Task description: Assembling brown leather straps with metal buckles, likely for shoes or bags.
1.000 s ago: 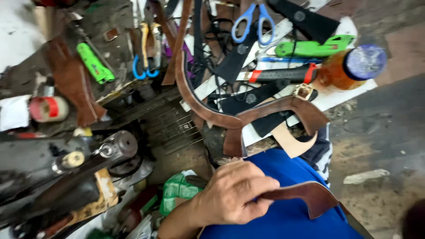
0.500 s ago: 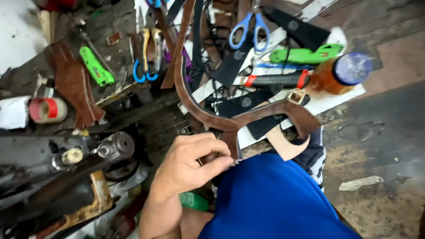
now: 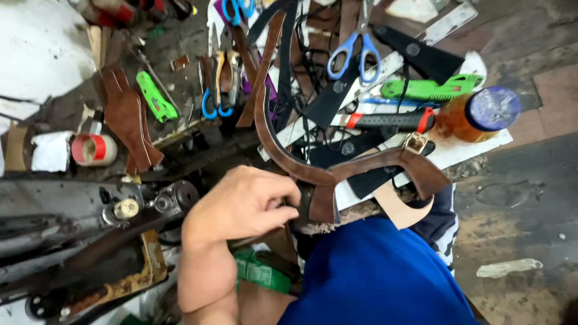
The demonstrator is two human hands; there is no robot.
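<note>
My left hand [image 3: 247, 204] is closed around the short stem of a curved brown leather strap piece [image 3: 361, 165] at the bench edge. The strap forks there. One arm sweeps up and left toward the tools, and the other runs right to a wider end by a brass buckle [image 3: 415, 142]. A pale leather offcut [image 3: 400, 207] lies under that end. Blue cloth [image 3: 379, 271] covers my lap just below the hand. My right hand is out of view.
Blue-handled scissors [image 3: 355, 51], a green utility knife [image 3: 430, 90] and an amber bottle with a blue cap [image 3: 475, 114] lie behind the strap. To the left are brown leather cut-outs [image 3: 126, 117], a red-and-white tape roll [image 3: 93, 149] and a dark metal machine [image 3: 120, 210].
My hand let go of a loose leather strip over the blue lap and moved up and left. It now grips the stem of the forked strap.
</note>
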